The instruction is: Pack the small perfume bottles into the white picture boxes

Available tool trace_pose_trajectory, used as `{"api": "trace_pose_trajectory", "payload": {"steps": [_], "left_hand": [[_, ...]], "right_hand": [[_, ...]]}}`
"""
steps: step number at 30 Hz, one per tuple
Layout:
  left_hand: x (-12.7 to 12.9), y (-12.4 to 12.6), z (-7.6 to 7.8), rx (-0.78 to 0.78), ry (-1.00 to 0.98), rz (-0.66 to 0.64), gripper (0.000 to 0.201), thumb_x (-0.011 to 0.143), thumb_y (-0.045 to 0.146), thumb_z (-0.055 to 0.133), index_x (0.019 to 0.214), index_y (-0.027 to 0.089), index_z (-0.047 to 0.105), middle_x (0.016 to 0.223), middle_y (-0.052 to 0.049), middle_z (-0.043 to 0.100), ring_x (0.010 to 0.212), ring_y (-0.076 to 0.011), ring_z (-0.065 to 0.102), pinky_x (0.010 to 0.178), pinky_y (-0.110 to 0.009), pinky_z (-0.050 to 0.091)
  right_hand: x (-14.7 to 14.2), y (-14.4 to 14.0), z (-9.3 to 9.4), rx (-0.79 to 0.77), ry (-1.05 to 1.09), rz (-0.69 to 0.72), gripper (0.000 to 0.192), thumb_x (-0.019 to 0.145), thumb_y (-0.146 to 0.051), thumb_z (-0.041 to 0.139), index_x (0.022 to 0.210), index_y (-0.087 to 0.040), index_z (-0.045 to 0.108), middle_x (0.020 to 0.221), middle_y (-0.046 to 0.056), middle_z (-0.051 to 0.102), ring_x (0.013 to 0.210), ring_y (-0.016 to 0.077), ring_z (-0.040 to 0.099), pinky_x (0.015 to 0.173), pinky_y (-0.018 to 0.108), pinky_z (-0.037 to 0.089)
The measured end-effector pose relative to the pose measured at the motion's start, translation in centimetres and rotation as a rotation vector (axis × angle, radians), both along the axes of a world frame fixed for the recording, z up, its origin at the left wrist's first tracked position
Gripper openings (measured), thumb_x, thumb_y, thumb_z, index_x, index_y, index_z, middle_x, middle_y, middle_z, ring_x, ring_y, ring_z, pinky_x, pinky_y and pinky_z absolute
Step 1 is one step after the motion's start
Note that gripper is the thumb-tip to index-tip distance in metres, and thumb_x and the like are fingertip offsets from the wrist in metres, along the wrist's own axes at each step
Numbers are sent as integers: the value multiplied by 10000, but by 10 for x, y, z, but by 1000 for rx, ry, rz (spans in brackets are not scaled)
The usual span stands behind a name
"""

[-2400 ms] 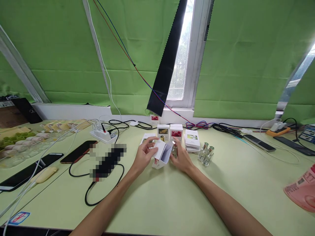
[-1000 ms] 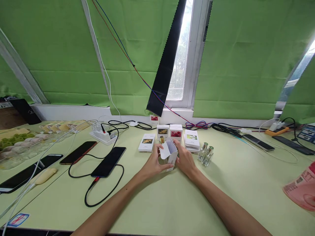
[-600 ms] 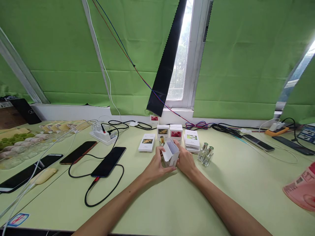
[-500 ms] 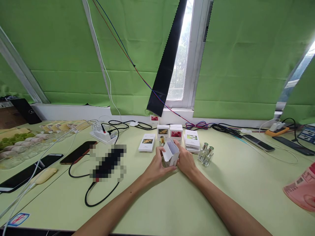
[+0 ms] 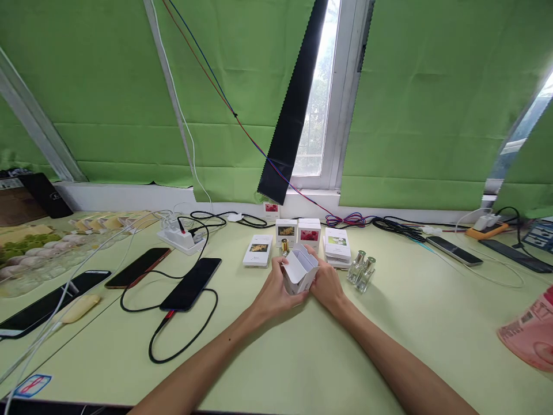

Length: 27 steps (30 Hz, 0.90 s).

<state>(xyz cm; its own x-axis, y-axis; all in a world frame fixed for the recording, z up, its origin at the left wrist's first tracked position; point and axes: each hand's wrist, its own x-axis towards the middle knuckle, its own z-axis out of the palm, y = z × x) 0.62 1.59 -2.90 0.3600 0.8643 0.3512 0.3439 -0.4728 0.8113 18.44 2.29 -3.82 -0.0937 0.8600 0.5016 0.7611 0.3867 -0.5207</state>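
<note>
Mid-frame: I hold small white carton (image 5: 300,274) on counter (image 5: 302,357), open top up. Left hand (image 5: 273,292) fingers grip left side, right hand (image 5: 327,282) fingers wrap right side. Step in hand, by my read: squaring open carton. Next move needs free hand. Tight above: gold-capped bottle (image 5: 284,246), boxes (image 5: 309,233), two glass bottles (image 5: 362,269) just right. Open room toward lower frame.

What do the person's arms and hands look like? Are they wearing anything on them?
Both forearms are bare all the way to the bottom of the picture: no sleeves show. The left hand and right hand have no gloves, and I can see no watch, bracelet or ring. The arms look slim and long.
</note>
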Motion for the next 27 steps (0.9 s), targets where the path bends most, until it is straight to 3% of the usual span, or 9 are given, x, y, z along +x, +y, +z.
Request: {"api": "trace_pose_trajectory", "payload": {"steps": [7,11,15,21,27], "left_hand": [[-6,2,1,6,56,-5,721,700,368,812,1200,296,299,1150,-61,588,1015,-266,625,795,-398,527],[-9,3,-1,39,54,-28,707,705,336,816,1221,296,334,1199,-67,585,1058,-270,619,826,-403,525],[-11,3,-1,35,76,-34,693,714,337,812,1209,292,329,1187,-71,595,1020,-259,612,799,-390,531],[-14,3,1,28,131,14,694,697,355,812,1217,266,361,1074,-60,630,884,-242,617,707,-350,503],[-15,1,7,29,234,51,700,671,376,801,1240,251,413,1079,-58,653,866,-249,617,683,-324,454]], "right_hand": [[2,7,-9,71,165,4,773,725,-98,485,1487,-220,441,1043,54,759,719,203,685,674,263,500],[6,8,-9,96,223,-34,769,721,-119,499,1482,-201,425,941,30,746,682,199,674,654,257,488],[10,8,-4,157,303,-77,673,823,-197,531,1489,-200,429,974,47,738,619,170,612,628,258,471],[14,7,6,207,395,-236,567,930,-409,560,1444,-177,499,680,-21,613,490,144,468,550,261,422],[19,7,7,216,474,-290,608,939,-462,563,1473,-190,463,630,-59,517,471,134,419,510,250,370]]}}
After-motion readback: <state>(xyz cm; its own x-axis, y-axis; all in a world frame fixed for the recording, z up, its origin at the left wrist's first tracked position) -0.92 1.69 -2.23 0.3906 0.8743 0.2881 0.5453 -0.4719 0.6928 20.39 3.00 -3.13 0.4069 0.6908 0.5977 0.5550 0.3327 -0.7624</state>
